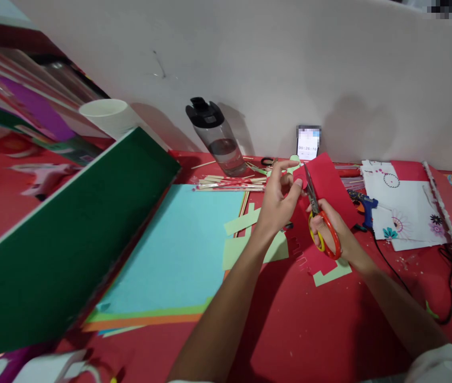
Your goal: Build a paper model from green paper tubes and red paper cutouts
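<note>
My left hand [277, 199] pinches a sheet of red paper [333, 183] near its left edge, thumb and fingers closed on it. In my right hand [333, 215] is a pair of scissors [334, 239] with red and yellow handles. The blades point up and away from me, next to the left fingertips and against the red paper. Whether the blades are apart is hard to make out. Pale green paper pieces [235, 252] lie beneath and left of my hands, and a cut pale green strip [333, 273] sits below the scissors.
A green board [78, 234] leans at the left beside stacked coloured sheets [178, 250]. Behind stand a water bottle [225, 151], thin sticks [226, 184] and a phone [308, 143] showing a timer. At right are a blue glue gun [368, 208], its cord, and decorated white paper [413, 205].
</note>
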`<state>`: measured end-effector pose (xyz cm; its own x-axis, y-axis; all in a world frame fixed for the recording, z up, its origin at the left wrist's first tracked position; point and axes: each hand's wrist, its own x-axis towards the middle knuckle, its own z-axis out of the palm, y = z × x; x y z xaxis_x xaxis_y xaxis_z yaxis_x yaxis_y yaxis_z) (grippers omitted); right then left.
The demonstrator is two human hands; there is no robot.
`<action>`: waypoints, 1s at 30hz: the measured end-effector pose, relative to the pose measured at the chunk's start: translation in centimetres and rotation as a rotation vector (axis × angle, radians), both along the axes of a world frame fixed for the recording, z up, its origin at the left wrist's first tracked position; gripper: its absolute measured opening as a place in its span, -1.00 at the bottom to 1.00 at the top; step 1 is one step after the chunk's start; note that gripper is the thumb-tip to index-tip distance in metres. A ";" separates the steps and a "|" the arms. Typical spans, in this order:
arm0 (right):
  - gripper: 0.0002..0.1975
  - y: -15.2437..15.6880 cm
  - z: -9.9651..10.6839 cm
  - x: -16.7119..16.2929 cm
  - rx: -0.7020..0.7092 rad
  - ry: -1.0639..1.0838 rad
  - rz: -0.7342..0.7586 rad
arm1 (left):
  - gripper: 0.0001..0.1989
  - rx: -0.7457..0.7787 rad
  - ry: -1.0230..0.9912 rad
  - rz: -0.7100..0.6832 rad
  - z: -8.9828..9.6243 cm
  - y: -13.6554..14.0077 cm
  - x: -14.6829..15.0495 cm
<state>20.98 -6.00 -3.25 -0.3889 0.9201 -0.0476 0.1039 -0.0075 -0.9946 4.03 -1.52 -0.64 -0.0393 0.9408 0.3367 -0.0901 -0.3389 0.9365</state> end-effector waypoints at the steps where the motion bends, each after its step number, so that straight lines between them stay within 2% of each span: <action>1: -0.50 0.1 -0.1 0.1 0.000 -0.007 -0.005 | -0.72 0.004 -0.005 -0.006 0.0 0.0 0.0; 5: -0.51 0.1 0.1 0.4 0.003 -0.037 0.002 | -0.70 0.019 -0.009 -0.031 -0.1 0.2 -0.4; 17: -0.53 0.3 2.4 1.3 -0.012 -0.168 0.058 | -0.67 0.005 0.016 -0.074 -0.4 0.5 -1.2; 30: -0.48 1.1 2.6 3.0 -0.080 -0.188 0.166 | -0.66 -0.025 0.075 -0.194 0.3 0.2 -1.8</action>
